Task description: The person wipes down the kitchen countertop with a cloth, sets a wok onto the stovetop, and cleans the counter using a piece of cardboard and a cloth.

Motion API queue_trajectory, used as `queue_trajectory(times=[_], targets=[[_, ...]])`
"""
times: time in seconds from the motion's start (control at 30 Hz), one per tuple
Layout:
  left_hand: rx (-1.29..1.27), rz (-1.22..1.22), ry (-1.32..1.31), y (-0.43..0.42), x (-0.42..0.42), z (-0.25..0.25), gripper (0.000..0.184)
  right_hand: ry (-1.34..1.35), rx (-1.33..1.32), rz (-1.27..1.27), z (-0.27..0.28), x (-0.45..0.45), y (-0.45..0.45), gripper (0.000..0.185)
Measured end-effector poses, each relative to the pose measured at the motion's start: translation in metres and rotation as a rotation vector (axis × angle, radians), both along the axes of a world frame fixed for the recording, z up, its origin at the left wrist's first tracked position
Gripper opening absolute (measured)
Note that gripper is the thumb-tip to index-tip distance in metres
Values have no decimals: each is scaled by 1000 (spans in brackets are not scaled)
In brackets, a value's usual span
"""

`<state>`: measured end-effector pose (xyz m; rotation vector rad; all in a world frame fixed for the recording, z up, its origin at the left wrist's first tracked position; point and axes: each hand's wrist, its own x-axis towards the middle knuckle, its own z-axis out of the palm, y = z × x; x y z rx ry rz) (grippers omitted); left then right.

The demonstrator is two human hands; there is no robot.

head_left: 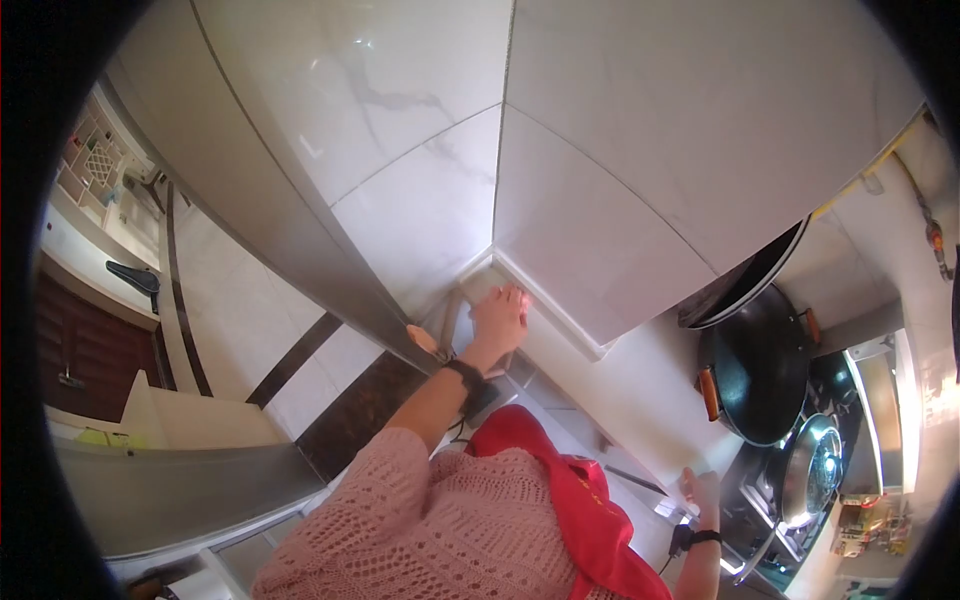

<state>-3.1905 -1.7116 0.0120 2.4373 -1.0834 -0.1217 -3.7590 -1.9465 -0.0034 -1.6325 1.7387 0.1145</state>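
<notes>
My left hand [500, 316] reaches into the corner where the tiled walls meet the pale countertop [640, 385]. Its fingers are curled and pressed together at the counter's end, beside a low white raised edge [555, 305]. Whatever lies under them is hidden. Low on the right, my right hand [702, 488] is at the counter's front edge, close to the stove. Its fingers look loosely apart, with nothing visible in them. A dark band is on each wrist.
A black wok [757, 370] with wooden handles stands on the right, beside a shiny metal pan [810, 470] on the stove. Behind the wok leans a dark round pan [750, 275]. A grey panel edge [340, 290] runs close along the left.
</notes>
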Motion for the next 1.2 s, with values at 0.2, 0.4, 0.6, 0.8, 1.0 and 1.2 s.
queue_trajectory(times=[0.2,0.4,0.6,0.8,1.0,1.2], targets=[[-53,89,-210,7,-8,-25,56,-2,-121,-10,10,7,14,58],[31,114,-217,-6,14,-27,59,-9,-108,-21,14,9,12,59],[-207,60,-299,0,-7,-35,60,63,-100,-8,20,15,13,62],[-88,-349,-218,12,-65,-31,74,54,-83,20,31,26,12,53],[-142,-917,-112,-13,-129,-41,69,-48,-42,33,32,25,8,49],[-104,-1102,-55,-23,-124,-24,67,-33,56,28,37,28,8,46]])
